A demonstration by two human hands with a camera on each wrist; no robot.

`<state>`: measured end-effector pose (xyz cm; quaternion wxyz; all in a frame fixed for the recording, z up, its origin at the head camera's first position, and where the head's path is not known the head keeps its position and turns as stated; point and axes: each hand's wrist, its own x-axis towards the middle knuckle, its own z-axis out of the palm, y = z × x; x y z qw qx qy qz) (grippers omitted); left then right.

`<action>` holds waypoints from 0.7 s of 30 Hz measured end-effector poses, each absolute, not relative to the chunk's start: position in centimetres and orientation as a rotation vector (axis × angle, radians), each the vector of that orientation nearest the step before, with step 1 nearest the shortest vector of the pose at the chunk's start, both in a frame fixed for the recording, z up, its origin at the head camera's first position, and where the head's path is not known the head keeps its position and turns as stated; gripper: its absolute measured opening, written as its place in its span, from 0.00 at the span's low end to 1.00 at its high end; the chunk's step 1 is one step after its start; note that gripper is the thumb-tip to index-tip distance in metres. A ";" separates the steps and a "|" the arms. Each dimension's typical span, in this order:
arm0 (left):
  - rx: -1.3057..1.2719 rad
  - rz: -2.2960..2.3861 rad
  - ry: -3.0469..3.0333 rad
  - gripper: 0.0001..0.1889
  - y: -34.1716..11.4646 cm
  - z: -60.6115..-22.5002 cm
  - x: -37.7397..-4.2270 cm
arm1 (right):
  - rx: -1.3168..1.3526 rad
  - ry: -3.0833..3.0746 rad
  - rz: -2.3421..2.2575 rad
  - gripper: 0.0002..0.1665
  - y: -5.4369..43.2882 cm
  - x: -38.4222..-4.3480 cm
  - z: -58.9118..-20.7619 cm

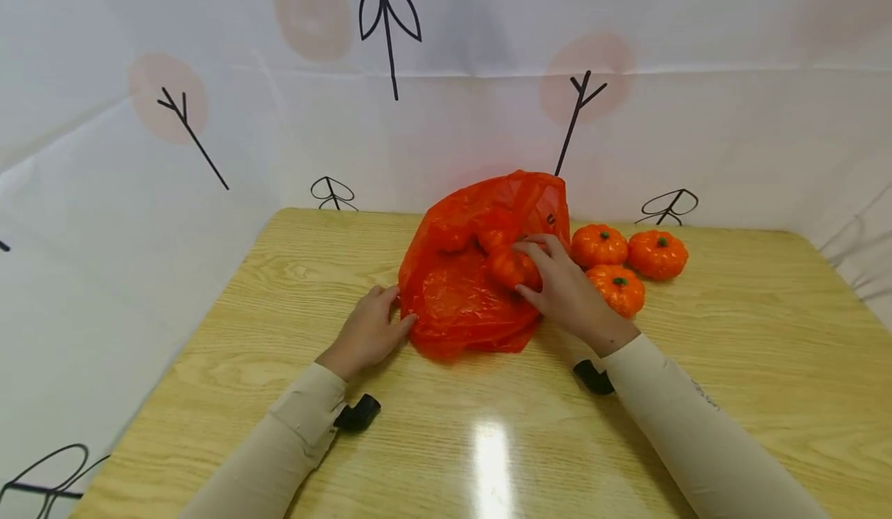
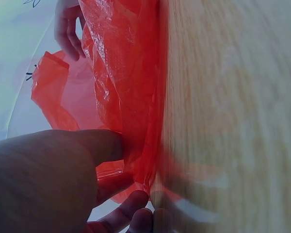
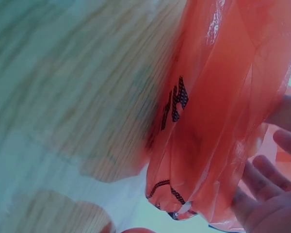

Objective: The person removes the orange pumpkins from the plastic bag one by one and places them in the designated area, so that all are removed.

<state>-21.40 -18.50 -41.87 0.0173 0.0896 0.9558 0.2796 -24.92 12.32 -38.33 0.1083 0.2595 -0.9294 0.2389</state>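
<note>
A translucent red-orange plastic bag (image 1: 453, 302) lies with its mouth spread on the wooden table. My left hand (image 1: 369, 329) grips the bag's left edge, thumb (image 2: 104, 145) on one side of the film and fingertips (image 2: 136, 199) on the other. Inside the bag's right part, my right hand (image 1: 567, 290) holds a small orange pumpkin (image 1: 514, 269) between thumb and fingers. More orange shapes (image 1: 496, 238) show deeper in the bag. In the right wrist view the bag's printed side (image 3: 203, 107) hides most of that pumpkin from the right hand (image 3: 271, 194).
Three glossy orange pumpkins with green stems sit just right of the bag: one at the back (image 1: 599, 245), one farther right (image 1: 657, 255), one in front (image 1: 617, 290). A white cloth (image 1: 446, 132) with plant drawings hangs behind the wooden table (image 1: 753, 348).
</note>
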 end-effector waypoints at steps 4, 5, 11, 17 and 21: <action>0.282 0.869 2.969 0.21 -18.6 -41.8 -21.4 | 0.763 -2.784 0.681 0.36 12.2 -24.9 -38.1; 0.283 0.868 2.970 0.21 -18.6 -41.8 -21.4 | 0.759 -2.795 0.677 0.35 12.2 -24.9 -38.1; 0.280 0.864 2.972 0.22 -18.6 -41.8 -21.4 | 0.756 -2.805 0.699 0.30 12.2 -24.8 -38.3; 0.288 0.865 2.982 0.22 -18.5 -41.9 -21.4 | 0.765 -2.865 0.698 0.27 12.3 -24.8 -38.5; 0.296 0.869 2.981 0.22 -18.5 -42.0 -21.5 | 0.782 -2.927 0.727 0.27 12.4 -24.8 -38.6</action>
